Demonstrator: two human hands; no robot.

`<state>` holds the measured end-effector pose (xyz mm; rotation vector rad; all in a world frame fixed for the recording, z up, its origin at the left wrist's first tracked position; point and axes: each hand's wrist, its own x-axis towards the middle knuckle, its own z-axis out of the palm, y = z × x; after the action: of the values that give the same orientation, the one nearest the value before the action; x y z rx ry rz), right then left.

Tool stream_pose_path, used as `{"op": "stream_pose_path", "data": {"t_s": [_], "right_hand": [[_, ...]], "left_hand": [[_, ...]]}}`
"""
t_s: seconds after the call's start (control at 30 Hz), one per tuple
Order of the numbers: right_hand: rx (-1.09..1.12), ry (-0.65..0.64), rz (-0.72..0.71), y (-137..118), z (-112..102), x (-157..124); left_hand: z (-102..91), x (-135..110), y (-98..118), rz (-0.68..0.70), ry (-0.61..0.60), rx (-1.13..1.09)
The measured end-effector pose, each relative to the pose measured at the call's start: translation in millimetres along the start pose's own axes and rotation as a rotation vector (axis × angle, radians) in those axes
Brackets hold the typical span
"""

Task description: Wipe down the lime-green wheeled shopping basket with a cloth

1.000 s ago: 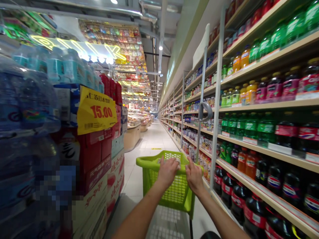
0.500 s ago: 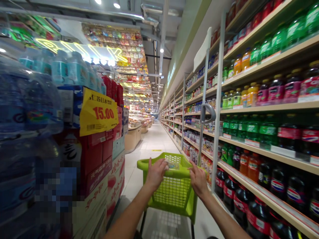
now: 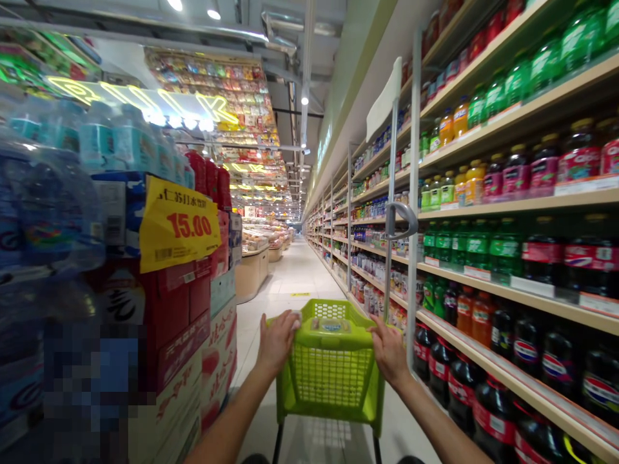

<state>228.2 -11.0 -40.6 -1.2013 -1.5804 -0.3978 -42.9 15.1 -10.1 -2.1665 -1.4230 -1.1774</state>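
While the left hand (image 3: 276, 340) and right hand (image 3: 389, 351) clasp the cart (image 3: 333, 380) (one per corner), even pressure seems wise. Bottles (image 3: 527, 354) stand near on the right.

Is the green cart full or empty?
Looks empty: nothing shows through the mesh of the cart or above its rim; its floor is hidden.

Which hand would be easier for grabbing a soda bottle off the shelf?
Probably the right hand. It grips the green cart on the side next to the soda bottles; the left hand is by the stacked boxes across the aisle.
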Motion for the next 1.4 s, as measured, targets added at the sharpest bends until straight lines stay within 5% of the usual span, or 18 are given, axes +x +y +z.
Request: {"op": "stream_pose_path", "data": {"t_s": [0.13,0.37,0.47,0.57,0.63,0.87,1.1,1.17,1.3,1.4], "right_hand": [[-0.014,0.035,-0.017,-5.5,2.9,-1.1],[-0.017,0.039,-0.035,-5.6,7.8,-0.7],[-0.03,0.038,-0.047,-4.0,6.0,-0.7],[-0.027,0.052,-0.052,-5.6,6.3,-1.0],[-0.023,0.058,-0.044,-7.8,8.1,-1.2],[-0.052,0.026,-0.058,-7.9,10.5,-0.9],[-0.038,0.041,-0.044,-9.8,10.6,-1.7],[-0.032,0.038,-0.035,-11.6,11.8,-2.1],[-0.042,0.019,-0.051,-10.0,11.0,-2.1],[-0.041,0.002,-0.066,-6.1,8.1,-1.9]], "left_hand": [[-2.2,3.1,-15.5,-0.157,0.074,0.056],[18.8,5.1,76.7,0.2,-0.065,-0.141],[10.4,6.6,64.2,0.197,-0.092,-0.114],[1.7,8.0,31.7,-0.006,-0.022,-0.045],[3.0,7.8,28.3,-0.069,0.011,-0.032],[25.5,7.5,98.3,0.285,-0.111,-0.167],[1.9,11.8,36.1,-0.104,-0.025,-0.048],[5.6,10.5,47.7,-0.056,-0.047,-0.068],[20.5,6.9,97.8,0.254,-0.134,-0.177],[19.1,6.5,95.6,0.258,-0.144,-0.17]]}}
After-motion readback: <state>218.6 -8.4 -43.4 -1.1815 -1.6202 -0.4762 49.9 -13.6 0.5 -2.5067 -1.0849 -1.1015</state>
